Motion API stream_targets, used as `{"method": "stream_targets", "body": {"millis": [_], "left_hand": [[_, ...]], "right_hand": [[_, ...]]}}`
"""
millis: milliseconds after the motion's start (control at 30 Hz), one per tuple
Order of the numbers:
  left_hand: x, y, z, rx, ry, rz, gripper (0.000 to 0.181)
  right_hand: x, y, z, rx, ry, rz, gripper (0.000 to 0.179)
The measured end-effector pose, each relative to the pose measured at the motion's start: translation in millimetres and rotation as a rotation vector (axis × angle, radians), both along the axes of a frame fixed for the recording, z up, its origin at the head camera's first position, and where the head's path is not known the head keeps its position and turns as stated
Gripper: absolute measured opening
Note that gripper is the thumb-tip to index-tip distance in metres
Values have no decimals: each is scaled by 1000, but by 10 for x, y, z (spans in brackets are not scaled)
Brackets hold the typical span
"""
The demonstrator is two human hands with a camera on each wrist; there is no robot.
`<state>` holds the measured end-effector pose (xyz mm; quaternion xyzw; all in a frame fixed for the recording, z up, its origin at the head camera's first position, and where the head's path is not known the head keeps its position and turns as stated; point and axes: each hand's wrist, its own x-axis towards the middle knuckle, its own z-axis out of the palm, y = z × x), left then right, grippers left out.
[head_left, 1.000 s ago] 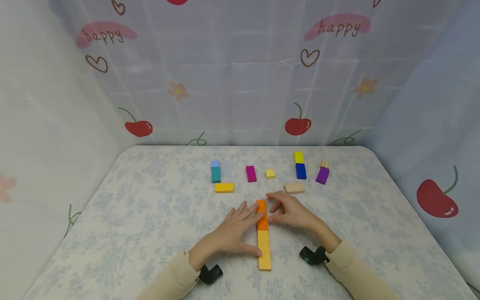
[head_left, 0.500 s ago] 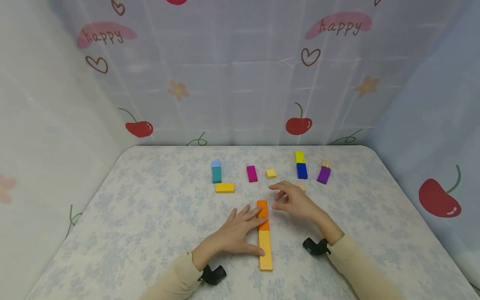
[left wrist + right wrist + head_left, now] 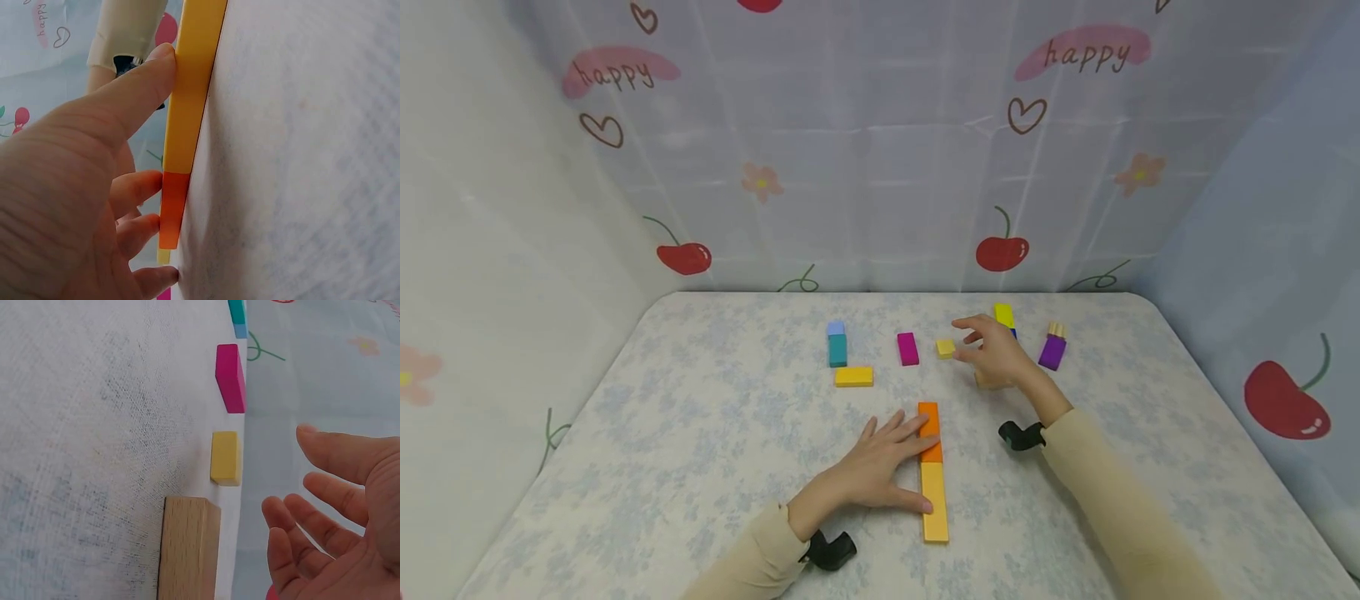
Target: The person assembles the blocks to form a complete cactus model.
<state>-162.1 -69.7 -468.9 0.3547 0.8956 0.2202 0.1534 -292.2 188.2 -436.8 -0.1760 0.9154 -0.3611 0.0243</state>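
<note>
My left hand lies with spread fingers over an orange block and a long yellow-orange block, set end to end in a line. In the left wrist view the thumb touches the yellow-orange block's edge, and two fingertips meet the orange one. My right hand is raised above the table, fingers loosely bent and holding nothing. Its thumb tip comes right beside a small yellow block in the head view. Beneath that hand lies a plain wooden block, mostly covered from above.
Farther back are a magenta block, a teal block touching a light blue one, and a yellow block. To the right stand a bright yellow block, a mostly hidden blue one, and a purple block with beige pieces.
My right hand has left the orange block's side and moved forward over the wooden block, near the small yellow block. The left hand has stayed on the two lined-up blocks.
</note>
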Motion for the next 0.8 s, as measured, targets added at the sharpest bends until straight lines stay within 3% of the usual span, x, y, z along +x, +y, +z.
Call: {"method": "stream_targets", "body": {"millis": [300,800], "left_hand": [[11,2,-2,5,-11,0,86],[0,-1,5,4,11,-4,86]], "right_hand": [[-126,-62,-97,-69,-196,-51,52],[-223,-73,-194,-61,-239,-67,46]]}}
